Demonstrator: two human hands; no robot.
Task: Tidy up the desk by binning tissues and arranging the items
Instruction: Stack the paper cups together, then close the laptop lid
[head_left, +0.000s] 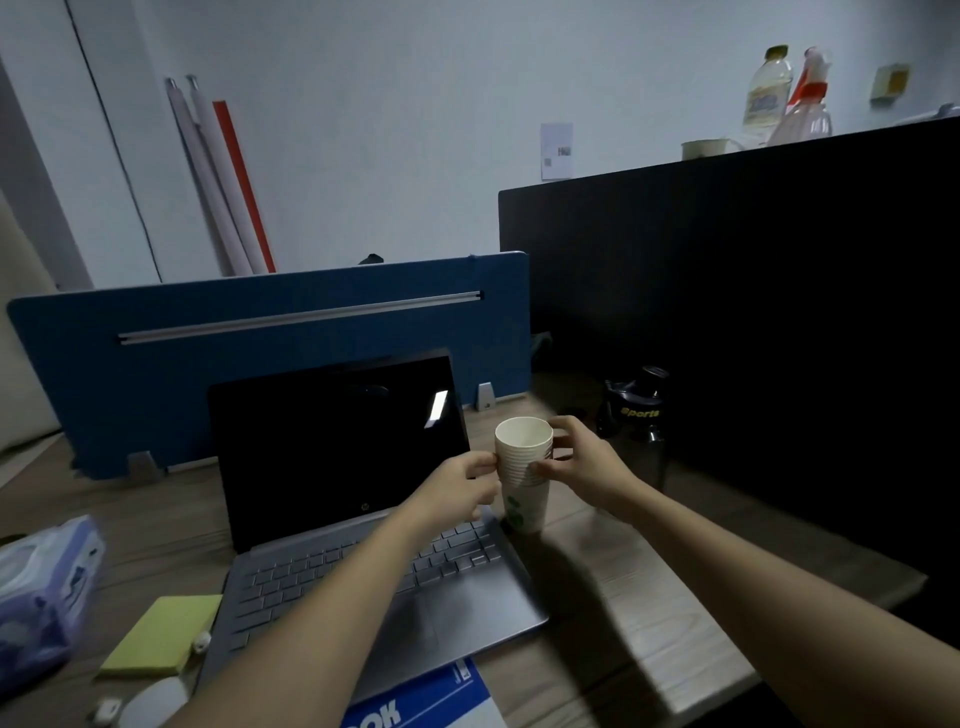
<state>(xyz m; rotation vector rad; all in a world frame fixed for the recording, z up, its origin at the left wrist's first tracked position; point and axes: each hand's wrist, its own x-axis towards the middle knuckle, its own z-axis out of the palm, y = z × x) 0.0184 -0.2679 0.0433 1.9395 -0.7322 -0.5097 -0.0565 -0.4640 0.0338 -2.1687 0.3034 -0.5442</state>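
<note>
A stack of white paper cups (523, 470) with green print stands upright on the wooden desk (649, 613), just right of an open silver laptop (358, 519). My left hand (460, 486) pinches the stack's rims from the left. My right hand (584, 460) grips the same rims from the right. A purple tissue pack (44, 587) lies at the desk's left edge. In front of it sit a yellow-green sticky-note pad (161, 636), a white mouse (153, 706) and a small white earbud (200, 642). A blue notebook (426, 699) pokes out under the laptop's front.
A black sports bottle (636, 405) stands behind the cups against the tall black partition (753, 312). A blue desk divider (270, 338) runs behind the laptop. Bottles (769, 96) rest on top of the black partition. The desk's right edge falls off near my right forearm.
</note>
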